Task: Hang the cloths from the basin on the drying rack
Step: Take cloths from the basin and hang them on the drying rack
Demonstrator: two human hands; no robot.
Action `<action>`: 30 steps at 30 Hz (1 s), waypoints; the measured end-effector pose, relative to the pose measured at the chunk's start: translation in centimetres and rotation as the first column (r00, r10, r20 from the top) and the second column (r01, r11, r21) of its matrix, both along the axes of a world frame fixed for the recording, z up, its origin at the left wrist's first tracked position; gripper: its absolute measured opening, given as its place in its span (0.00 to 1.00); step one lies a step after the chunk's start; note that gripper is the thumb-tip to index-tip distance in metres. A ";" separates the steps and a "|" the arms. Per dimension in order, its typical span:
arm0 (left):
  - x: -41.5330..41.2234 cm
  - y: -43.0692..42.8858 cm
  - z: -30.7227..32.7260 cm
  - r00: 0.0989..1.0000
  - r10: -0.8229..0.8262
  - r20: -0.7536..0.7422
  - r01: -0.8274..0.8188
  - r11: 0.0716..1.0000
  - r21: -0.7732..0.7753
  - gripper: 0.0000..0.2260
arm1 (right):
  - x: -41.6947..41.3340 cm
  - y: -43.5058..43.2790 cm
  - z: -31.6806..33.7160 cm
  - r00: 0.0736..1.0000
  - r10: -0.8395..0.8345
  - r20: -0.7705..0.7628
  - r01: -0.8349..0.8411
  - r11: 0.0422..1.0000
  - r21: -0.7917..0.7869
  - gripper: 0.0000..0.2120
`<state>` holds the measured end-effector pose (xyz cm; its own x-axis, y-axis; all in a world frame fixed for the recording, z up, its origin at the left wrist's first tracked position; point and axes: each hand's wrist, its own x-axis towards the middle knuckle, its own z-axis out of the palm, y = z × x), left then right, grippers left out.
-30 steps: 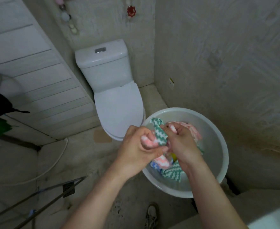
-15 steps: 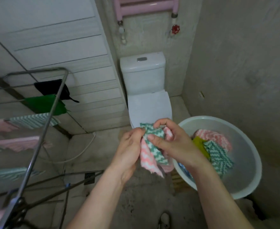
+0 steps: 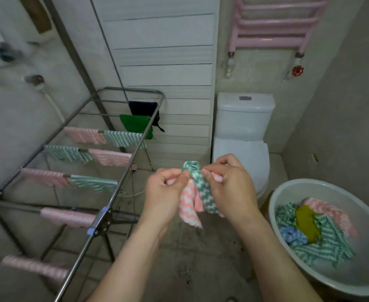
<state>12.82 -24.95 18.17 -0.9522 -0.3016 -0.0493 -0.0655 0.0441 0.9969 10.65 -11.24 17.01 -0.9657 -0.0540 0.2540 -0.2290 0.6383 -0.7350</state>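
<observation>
My left hand (image 3: 165,192) and my right hand (image 3: 231,188) hold two crumpled zigzag cloths between them, a pink one (image 3: 189,205) and a green one (image 3: 203,188), in mid-air just right of the drying rack (image 3: 122,182). The left hand pinches the pink cloth and the right grips the green one. Several pink and green cloths hang over the rack's bars, with a dark green and a black one at the far end. The white basin (image 3: 275,205) on the floor at the right holds several more cloths, green, pink, blue and yellow.
A white toilet (image 3: 242,136) stands behind my hands against the wall. A pink radiator (image 3: 270,25) hangs above it. A slatted white panel (image 3: 166,62) backs the rack. The concrete wall (image 3: 342,105) closes the right side. Bare floor lies between rack and basin.
The view swung left and up from the basin toward the rack. Both hands carried the pink and green cloths out of the basin and over toward the rack.
</observation>
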 end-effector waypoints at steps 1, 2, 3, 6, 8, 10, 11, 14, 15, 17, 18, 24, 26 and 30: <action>0.5 -1.0 0.1 0.998 0.067 0.005 -0.068 0.997 0.027 0.02 | 0.6 -1.2 0.3 0.999 0.024 -0.038 -0.023 0.999 0.037 0.08; 0.8 -1.5 0.2 0.994 0.106 0.023 -0.107 0.992 0.070 0.02 | 1.0 -1.9 0.4 0.998 0.044 -0.051 -0.042 0.998 0.039 0.08; 1.0 -2.2 0.2 0.991 0.125 0.049 -0.130 0.986 0.101 0.02 | 1.3 -2.4 0.6 0.997 0.056 -0.045 -0.055 0.998 0.018 0.09; 1.9 -4.2 0.5 0.993 0.058 0.106 -0.066 0.995 0.077 0.08 | 2.0 -3.9 1.6 0.993 0.115 0.027 -0.114 0.992 -0.053 0.12; 2.8 -5.7 1.1 0.993 -0.058 0.102 0.060 0.998 -0.018 0.04 | 2.7 -5.6 2.6 0.976 0.208 0.061 -0.208 0.978 0.001 0.16; 3.5 -6.9 1.6 0.993 -0.096 0.064 0.102 0.990 -0.100 0.06 | 3.2 -7.1 3.4 0.965 0.249 0.083 -0.236 0.962 -0.139 0.14; 3.6 -7.3 1.9 0.992 -0.118 0.042 0.122 0.984 -0.128 0.06 | 3.1 -7.3 3.7 0.957 0.268 0.111 -0.226 0.930 -0.290 0.11; 4.7 -8.3 2.8 0.987 -0.158 0.024 0.160 0.979 -0.129 0.10 | 3.2 -8.0 4.3 0.901 0.381 0.207 -0.230 0.824 -0.517 0.08; 5.0 -8.6 3.0 0.991 -0.134 0.029 0.136 0.988 -0.076 0.12 | 3.1 -8.1 4.2 0.875 0.422 0.238 -0.220 0.784 -0.580 0.08; 5.7 -9.2 3.3 0.998 -0.063 0.031 0.063 0.998 0.003 0.16 | 3.2 -8.6 4.1 0.801 0.517 0.302 -0.168 0.678 -0.716 0.13; 6.0 -9.5 3.5 0.999 -0.038 0.026 0.037 0.999 0.008 0.18 | 3.5 -9.0 4.2 0.761 0.565 0.318 -0.147 0.627 -0.765 0.18; 7.5 -11.3 4.1 0.999 0.033 -0.020 -0.031 0.998 0.058 0.09 | 4.0 -10.0 4.8 0.664 0.680 0.311 -0.109 0.500 -0.859 0.07; 8.1 -12.6 4.1 0.998 0.044 -0.041 -0.041 0.995 0.091 0.14 | 4.0 -10.2 5.3 0.683 0.668 0.296 -0.079 0.470 -0.879 0.11; 8.8 -14.0 4.5 0.999 -0.048 -0.008 0.048 0.999 0.011 0.09 | 4.1 -10.8 6.1 0.714 0.629 0.308 0.058 0.385 -0.921 0.12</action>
<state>21.66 -38.90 22.67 -0.9658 -0.2552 -0.0451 -0.0561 0.0358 0.9978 14.74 -22.05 23.09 -0.8696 -0.4572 -0.1868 0.3865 -0.3947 -0.8336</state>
